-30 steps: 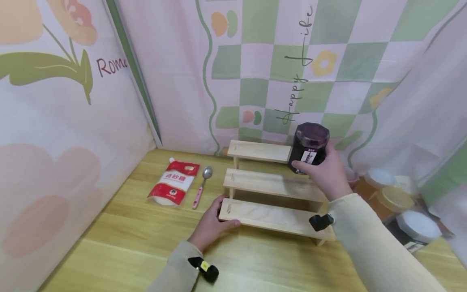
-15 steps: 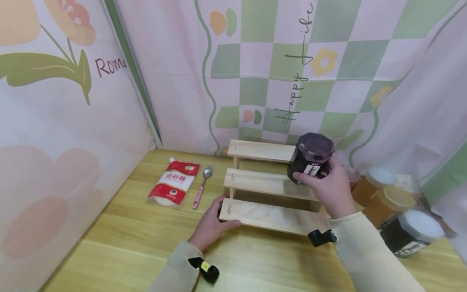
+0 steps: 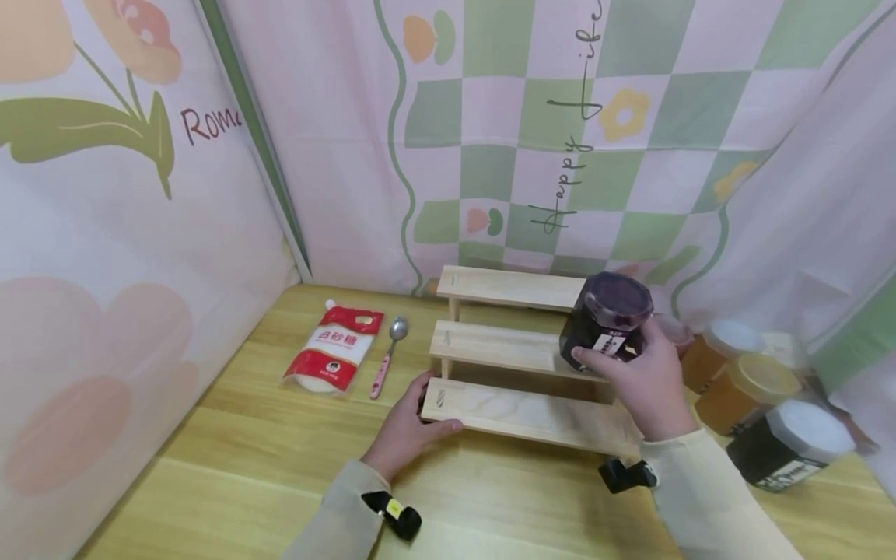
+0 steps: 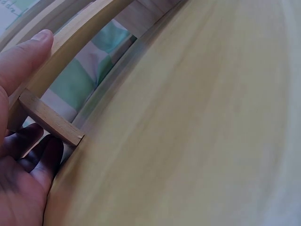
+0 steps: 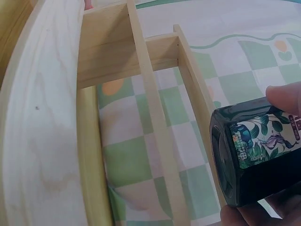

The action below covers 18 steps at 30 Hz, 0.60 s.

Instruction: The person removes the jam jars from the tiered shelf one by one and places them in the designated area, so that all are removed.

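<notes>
A three-tier wooden rack (image 3: 518,412) stands on the table. My left hand (image 3: 404,432) grips the left end of its lowest board; in the left wrist view the thumb (image 4: 33,52) lies along the board, with the fingers under it by the leg. My right hand (image 3: 647,381) holds a dark, faceted jar (image 3: 584,336) with a purple-tinted lid, thumb on the near side. In the head view it overlaps the right part of the middle and top boards. The right wrist view shows the jar (image 5: 263,186) lying across it, base toward the rack, its label printed with leaves.
Left of the rack lie a red and white bag of white sugar (image 3: 336,350) and a spoon (image 3: 389,358) with a pink handle. At the right stand two amber jars (image 3: 745,393) and a dark jar (image 3: 784,447) with a white lid. A checked curtain (image 3: 490,117) hangs behind.
My right hand has brought the jar down and slightly right, from beside the top board to in front of the middle one. The left hand keeps its grip on the rack.
</notes>
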Available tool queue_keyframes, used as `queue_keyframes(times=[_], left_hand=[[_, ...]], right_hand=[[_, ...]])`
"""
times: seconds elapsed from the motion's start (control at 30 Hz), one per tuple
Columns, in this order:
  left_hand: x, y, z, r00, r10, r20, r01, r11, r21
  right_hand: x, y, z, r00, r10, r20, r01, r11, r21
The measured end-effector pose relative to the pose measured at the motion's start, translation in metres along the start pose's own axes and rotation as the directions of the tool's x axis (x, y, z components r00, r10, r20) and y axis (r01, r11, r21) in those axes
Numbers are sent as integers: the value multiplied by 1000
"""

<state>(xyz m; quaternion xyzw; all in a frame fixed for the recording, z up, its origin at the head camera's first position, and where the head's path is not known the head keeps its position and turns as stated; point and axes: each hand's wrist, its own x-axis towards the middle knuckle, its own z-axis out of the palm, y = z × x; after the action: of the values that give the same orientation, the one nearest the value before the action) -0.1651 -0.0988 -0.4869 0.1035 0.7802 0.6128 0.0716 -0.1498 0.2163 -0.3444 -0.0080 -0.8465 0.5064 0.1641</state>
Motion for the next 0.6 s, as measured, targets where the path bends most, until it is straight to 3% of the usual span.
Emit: queue_keyframes(times=[0.3,0.6], left_hand=[[0,0,1,1000,6,2,-6,1000,-9],[-1,2,1,1000,-16,3,16,1000,-10]], right_hand=[[-8,9,-4,999,25,-20,-25,1000,5],[-16,14,-2,996,64,-59,-59,995,86]])
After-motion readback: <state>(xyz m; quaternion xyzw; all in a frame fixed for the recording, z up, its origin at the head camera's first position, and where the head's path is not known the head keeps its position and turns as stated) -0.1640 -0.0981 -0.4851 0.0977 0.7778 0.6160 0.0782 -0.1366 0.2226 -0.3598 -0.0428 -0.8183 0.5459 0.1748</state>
